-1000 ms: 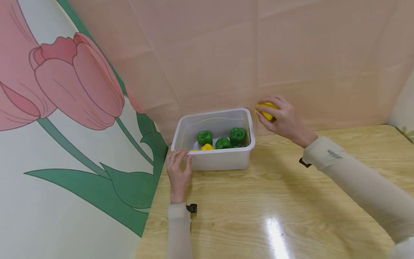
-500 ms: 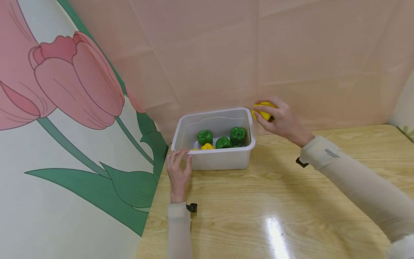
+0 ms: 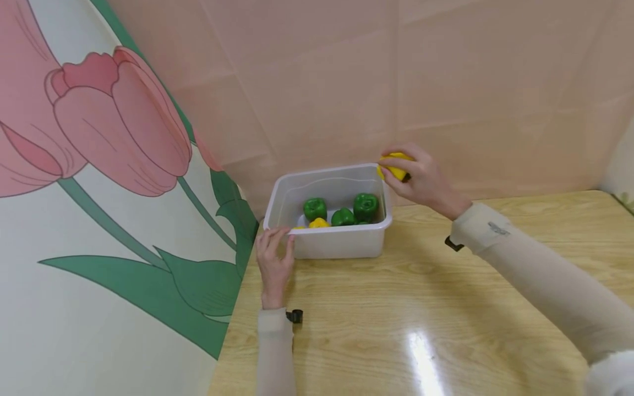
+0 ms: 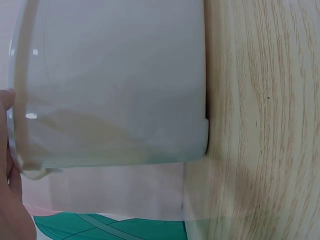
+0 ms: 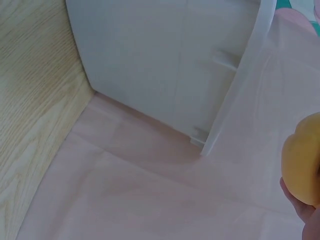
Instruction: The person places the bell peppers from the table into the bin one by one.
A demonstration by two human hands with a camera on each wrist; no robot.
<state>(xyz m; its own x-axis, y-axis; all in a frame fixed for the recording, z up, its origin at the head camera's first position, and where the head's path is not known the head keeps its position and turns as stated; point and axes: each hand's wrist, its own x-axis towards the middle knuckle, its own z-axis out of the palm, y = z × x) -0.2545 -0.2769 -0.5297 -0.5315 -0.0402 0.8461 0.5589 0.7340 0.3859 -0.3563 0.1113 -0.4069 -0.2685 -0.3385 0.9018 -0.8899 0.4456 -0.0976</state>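
A yellow bell pepper [image 3: 396, 165] is held in my right hand [image 3: 418, 176], by the back right corner of a pale grey plastic bin [image 3: 342, 243]. In the right wrist view the yellow bell pepper [image 5: 302, 160] shows at the right edge, above the rim. My left hand [image 3: 274, 264] grips the bin's rim at the front left corner, fingertips over the edge and thumb outside. Inside the bin lie several green bell peppers [image 3: 365, 206] and a yellow one [image 3: 319, 223]. The front wall partly hides them, and another bit of yellow shows near the left fingers.
The bin stands on a wood-grain table [image 3: 376, 308], close to the pink sheet [image 3: 317, 110] covering the back. At the left rises a wall [image 3: 124, 308] painted with tulips. A bright light reflection lies on the tabletop.
My right hand has moved left with the yellow bell pepper, from beyond the bin's right side to its back right corner. The left hand stays on the rim.
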